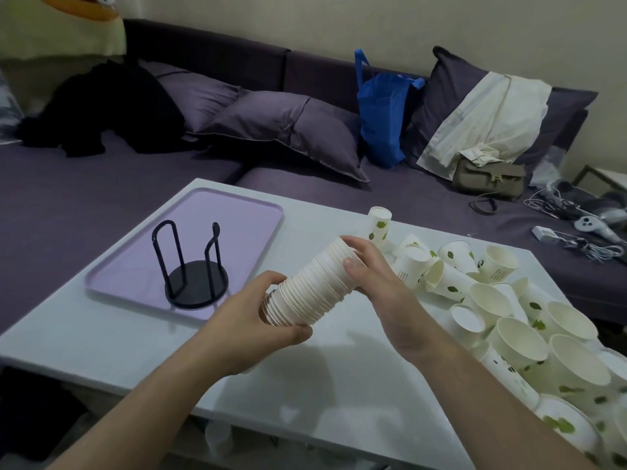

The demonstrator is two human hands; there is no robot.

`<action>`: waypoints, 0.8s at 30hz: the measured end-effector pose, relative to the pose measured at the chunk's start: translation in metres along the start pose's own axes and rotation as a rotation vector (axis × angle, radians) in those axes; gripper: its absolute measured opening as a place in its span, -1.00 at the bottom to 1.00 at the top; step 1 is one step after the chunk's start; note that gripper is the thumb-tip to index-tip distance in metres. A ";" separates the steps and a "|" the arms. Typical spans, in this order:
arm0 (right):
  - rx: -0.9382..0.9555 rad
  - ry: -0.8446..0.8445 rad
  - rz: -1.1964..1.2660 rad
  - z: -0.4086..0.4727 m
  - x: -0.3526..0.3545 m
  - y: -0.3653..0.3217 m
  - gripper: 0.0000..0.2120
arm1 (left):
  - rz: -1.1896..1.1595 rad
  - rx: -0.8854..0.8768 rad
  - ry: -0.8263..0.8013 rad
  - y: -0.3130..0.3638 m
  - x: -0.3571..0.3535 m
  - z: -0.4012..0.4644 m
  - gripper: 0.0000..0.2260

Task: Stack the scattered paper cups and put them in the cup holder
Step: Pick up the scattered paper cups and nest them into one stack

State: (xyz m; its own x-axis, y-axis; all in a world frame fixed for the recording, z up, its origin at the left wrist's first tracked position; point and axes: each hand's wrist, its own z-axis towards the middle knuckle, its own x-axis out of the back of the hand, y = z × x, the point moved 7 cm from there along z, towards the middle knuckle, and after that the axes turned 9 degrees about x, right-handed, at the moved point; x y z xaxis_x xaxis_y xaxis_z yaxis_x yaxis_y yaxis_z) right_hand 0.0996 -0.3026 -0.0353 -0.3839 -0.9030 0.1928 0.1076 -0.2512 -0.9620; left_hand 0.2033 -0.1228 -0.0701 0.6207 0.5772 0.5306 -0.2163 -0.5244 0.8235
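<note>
A long stack of white paper cups [312, 286] lies tilted in the air above the white table [339, 385]. My left hand [251, 320] grips its lower, near end. My right hand [376, 279] holds the upper, far end with thumb and fingers curled round the rims. The black wire cup holder [195, 266] stands with nothing in it on a lilac tray [135, 273] to the left. Several loose white cups with green leaf prints [509, 317] lie scattered over the right side of the table; one [379, 225] stands upside down at the back.
A purple sofa [101, 198] runs behind the table, with cushions, black clothing, a blue bag [381, 113], a grey handbag [488, 176] and cables with a controller at far right. The table's front edge is close to me.
</note>
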 end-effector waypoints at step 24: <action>-0.216 -0.019 -1.432 0.170 0.082 0.060 -0.43 | -0.230 0.096 0.049 -0.003 0.008 0.021 -0.54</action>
State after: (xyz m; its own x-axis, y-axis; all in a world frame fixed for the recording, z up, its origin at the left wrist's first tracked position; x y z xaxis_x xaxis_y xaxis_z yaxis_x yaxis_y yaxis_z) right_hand 0.2306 -0.4514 -0.0439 -0.0296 0.0682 0.9972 -0.4895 -0.8708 0.0451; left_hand 0.2251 -0.1296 -0.0728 0.6075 0.7167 0.3424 0.0005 -0.4314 0.9022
